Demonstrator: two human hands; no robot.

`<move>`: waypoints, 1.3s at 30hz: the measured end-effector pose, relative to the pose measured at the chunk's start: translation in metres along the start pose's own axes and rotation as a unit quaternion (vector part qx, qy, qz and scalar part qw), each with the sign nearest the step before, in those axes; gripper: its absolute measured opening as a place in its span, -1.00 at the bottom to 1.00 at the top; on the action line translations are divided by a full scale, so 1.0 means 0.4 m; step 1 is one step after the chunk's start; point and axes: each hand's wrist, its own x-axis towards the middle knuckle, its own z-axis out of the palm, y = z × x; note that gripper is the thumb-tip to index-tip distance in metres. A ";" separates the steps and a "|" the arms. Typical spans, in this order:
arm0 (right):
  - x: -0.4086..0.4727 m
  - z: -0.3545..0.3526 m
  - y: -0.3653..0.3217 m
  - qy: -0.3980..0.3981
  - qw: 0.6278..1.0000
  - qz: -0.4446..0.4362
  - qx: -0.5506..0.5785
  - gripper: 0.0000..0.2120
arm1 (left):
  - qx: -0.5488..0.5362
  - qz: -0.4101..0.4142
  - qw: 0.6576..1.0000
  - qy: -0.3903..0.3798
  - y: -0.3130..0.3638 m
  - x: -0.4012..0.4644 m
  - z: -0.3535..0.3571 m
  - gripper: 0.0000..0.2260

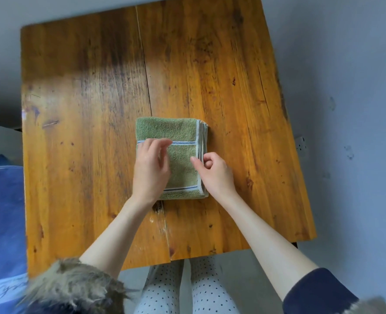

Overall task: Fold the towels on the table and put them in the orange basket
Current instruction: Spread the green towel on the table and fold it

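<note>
A green towel (178, 132) with white and blue stripes lies folded into a thick rectangle at the middle of the wooden table (85, 109). My left hand (151, 168) lies over its left part, fingers spread and slightly blurred. My right hand (214, 173) sits at the towel's right edge, thumb and forefinger pinching the stacked white border. No orange basket is in view.
A blue fabric object (1, 211) stands at the left, beside the table. A grey floor surrounds the table, with a wall socket (301, 145) off its right edge. My dotted trousers (187, 288) show below the table's near edge.
</note>
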 end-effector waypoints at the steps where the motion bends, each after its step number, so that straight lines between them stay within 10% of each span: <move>1: 0.006 0.007 -0.006 0.005 1.000 0.001 -0.021 -0.74 | 0.063 0.026 0.997 0.025 -0.028 -0.012 -0.007 -0.80; 17: 0.025 0.017 -0.006 0.027 0.977 0.157 0.144 -0.91 | 0.265 0.047 0.951 -0.150 -0.116 -0.071 0.040 -0.45; 23: -0.003 0.085 -0.047 0.185 0.943 -0.204 -0.187 -0.56 | 0.234 0.079 0.957 -0.149 -0.112 -0.055 0.033 -0.53; 39: 0.116 0.096 0.053 0.108 0.914 -0.253 -0.298 -0.46 | 0.237 0.110 0.958 -0.116 -0.152 0.033 0.058 -0.47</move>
